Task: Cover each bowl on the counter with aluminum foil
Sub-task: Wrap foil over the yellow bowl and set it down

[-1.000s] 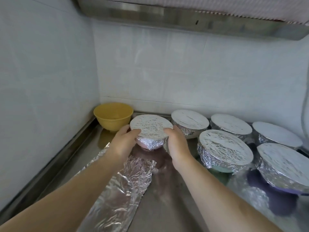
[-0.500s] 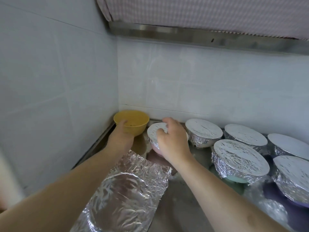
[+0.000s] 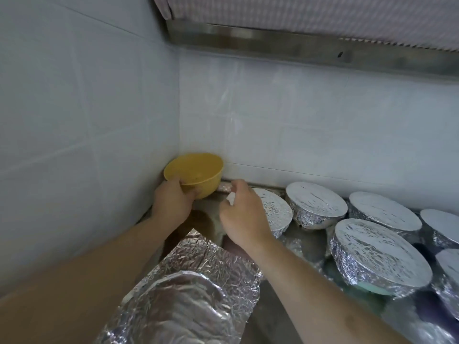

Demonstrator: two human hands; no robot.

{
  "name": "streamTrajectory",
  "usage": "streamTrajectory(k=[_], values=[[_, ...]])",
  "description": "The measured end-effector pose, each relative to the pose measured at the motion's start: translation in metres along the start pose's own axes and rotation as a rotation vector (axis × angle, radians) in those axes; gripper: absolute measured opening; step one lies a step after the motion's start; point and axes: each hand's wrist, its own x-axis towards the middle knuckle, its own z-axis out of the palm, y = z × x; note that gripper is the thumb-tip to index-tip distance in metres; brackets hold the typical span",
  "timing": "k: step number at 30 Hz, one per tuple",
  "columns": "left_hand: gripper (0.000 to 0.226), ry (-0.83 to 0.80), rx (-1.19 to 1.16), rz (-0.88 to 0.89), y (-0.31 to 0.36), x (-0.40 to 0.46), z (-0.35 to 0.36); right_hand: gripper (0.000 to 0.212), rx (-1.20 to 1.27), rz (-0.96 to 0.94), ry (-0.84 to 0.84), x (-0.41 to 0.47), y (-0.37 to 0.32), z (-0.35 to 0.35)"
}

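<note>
White tiled walls meet in a corner above a steel counter (image 3: 270,316), with a metal hood edge (image 3: 298,49) running overhead. Left hand (image 3: 171,202) is on the yellow bowl (image 3: 196,173), right at the back left corner of the counter: thumb over the near rim, fingers curled under the side, a firm grip, and the bowl is tilted toward the camera with its mouth bare and no foil on it. Whether it is lifted off the counter or just tipped, I cannot tell. Right hand (image 3: 242,217) hovers just beside it, fingers loosely curled, holding nothing, a relaxed grip, hanging over the near edge of the nearest covered bowl (image 3: 275,214).

Along the back edge, running toward the right, sit more covered bowls: one (image 3: 315,206) touching the first, then another (image 3: 383,214), then one (image 3: 439,224) cut by the right edge of the view. In front of those, a larger covered bowl (image 3: 380,256) with a green base showing below its wrap, and another (image 3: 449,279) partly out of view. All tops are pulled flat and crimped down the sides.

Near the front left, a crinkled foil sheet (image 3: 188,296) lies on the counter, between the two forearms, with a round dent pressed into it.
</note>
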Motion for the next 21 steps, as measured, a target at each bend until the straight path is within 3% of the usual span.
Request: streamTrajectory(k=[5, 10, 14, 21], values=[[0.042, 0.029, -0.115, 0.046, 0.036, -0.045, -0.05, 0.056, 0.13, 0.074, 0.018, -0.021, -0.023, -0.039], [0.044, -0.086, -0.132, 0.153, 0.091, -0.13, -0.097, 0.023, 0.378, 0.147, 0.166, -0.075, -0.042, -0.099], [0.046, -0.187, -0.123, 0.227, 0.128, -0.204, -0.108, 0.021, 0.446, 0.214, 0.258, -0.139, -0.033, -0.144], [0.044, -0.347, -0.163, 0.275, 0.138, -0.319, -0.066, 0.014, 0.48, 0.349, 0.414, -0.255, 0.025, -0.173]])
